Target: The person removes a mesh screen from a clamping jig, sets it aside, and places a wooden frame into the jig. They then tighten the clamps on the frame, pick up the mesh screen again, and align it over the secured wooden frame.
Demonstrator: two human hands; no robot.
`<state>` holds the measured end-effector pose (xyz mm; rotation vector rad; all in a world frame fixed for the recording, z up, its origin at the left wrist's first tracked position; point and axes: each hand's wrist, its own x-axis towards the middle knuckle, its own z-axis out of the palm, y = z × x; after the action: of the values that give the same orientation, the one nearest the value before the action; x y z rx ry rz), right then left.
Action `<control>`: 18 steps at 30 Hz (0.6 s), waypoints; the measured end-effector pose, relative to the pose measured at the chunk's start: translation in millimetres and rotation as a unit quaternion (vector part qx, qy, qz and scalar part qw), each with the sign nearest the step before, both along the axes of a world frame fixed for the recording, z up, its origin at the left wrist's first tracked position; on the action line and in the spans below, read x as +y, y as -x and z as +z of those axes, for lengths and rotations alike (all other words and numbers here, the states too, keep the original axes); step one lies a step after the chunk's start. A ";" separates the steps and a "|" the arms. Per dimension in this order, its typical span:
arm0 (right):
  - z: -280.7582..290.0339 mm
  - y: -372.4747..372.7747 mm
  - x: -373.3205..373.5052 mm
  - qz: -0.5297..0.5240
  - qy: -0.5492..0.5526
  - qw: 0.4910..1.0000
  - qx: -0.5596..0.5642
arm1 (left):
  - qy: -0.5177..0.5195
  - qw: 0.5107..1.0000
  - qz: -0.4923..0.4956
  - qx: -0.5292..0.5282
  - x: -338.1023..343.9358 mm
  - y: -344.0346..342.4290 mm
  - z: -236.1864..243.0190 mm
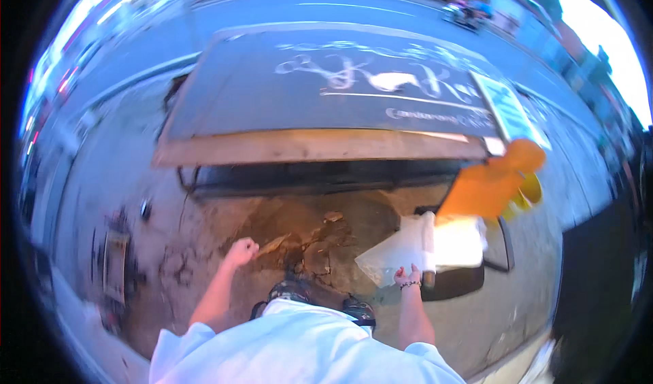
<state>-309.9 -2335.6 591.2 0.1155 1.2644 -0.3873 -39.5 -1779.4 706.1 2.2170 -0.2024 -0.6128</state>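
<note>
A white sheet (pixel 383 256) was laid across a dark seat (pixel 454 285), lower right of the frame's centre — presumably for easy reach — beside the half-curled right hand (pixel 407 276), while the left hand (pixel 242 251) was curled lower left, any grip by either being impossible to tell.

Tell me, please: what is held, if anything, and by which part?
Cannot be told for either: the left hand is curled, the right hand is at the lower edge of the plastic sheet.
</note>
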 end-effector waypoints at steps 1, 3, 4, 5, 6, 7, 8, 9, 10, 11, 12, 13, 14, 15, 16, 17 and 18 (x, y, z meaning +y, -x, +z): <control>0.9 -4.2 -10.7 0.008 0.025 0.999 0.017 | -0.092 0.989 -0.022 -0.117 -9.5 19.3 42.7; -6.4 -16.8 -22.4 0.047 0.029 0.998 0.029 | -0.084 0.988 0.082 -0.097 -5.8 75.7 68.5; -13.0 -20.9 -34.0 0.069 0.012 0.997 0.030 | -0.076 0.985 0.128 -0.087 -0.7 103.4 71.7; -30.3 -22.2 -46.4 0.078 0.016 0.996 0.045 | -0.061 0.984 0.152 -0.075 4.6 135.6 61.6; -51.9 -21.9 -62.5 0.076 0.028 0.995 0.057 | -0.037 0.983 0.166 -0.068 2.2 167.1 48.3; -78.1 -16.2 -84.1 0.074 0.056 0.993 0.071 | -0.039 0.988 0.147 -0.035 -9.2 190.6 48.2; -97.5 -9.3 -100.0 0.075 0.083 0.990 0.087 | -0.042 0.991 0.130 0.001 -19.0 218.7 46.7; -97.9 -14.9 -87.0 0.164 0.147 0.974 0.050 | -0.050 0.993 0.103 -0.002 -17.9 260.3 32.4; -90.5 -16.2 -77.5 0.235 0.220 0.947 0.017 | -0.054 0.996 0.073 -0.010 -15.6 289.2 19.3; -67.5 -24.5 -50.8 0.295 0.293 0.908 0.052 | -0.055 0.993 0.106 0.013 -21.5 315.7 22.7; -14.0 -38.1 -6.9 0.364 0.364 0.852 0.094 | -0.053 0.987 0.148 0.038 -32.2 345.4 36.1; 48.9 -46.2 32.9 0.410 0.431 0.790 0.146 | -0.037 0.983 0.174 0.040 -41.0 363.3 45.1; 64.3 -41.4 50.7 0.450 0.522 0.714 0.121 | -0.017 0.984 0.176 0.037 -52.1 361.7 53.1; 75.7 -39.4 70.4 0.473 0.608 0.629 0.102 | 0.004 0.987 0.161 0.014 -61.6 359.2 62.0; 85.7 -34.2 91.5 0.495 0.682 0.532 0.078 | 0.024 0.989 0.148 -0.009 -68.3 355.2 67.8; 120.7 -28.1 125.5 0.497 0.732 0.465 0.029 | 0.033 0.993 0.113 -0.023 -71.7 347.3 67.9; 153.3 -21.6 160.9 0.493 0.775 0.393 -0.024 | 0.040 0.995 0.081 -0.040 -74.0 343.1 71.8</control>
<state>-288.3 -2174.7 744.5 -2.1592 0.2433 -0.3348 -382.6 -1853.4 777.8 2.1560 -0.0848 -0.4211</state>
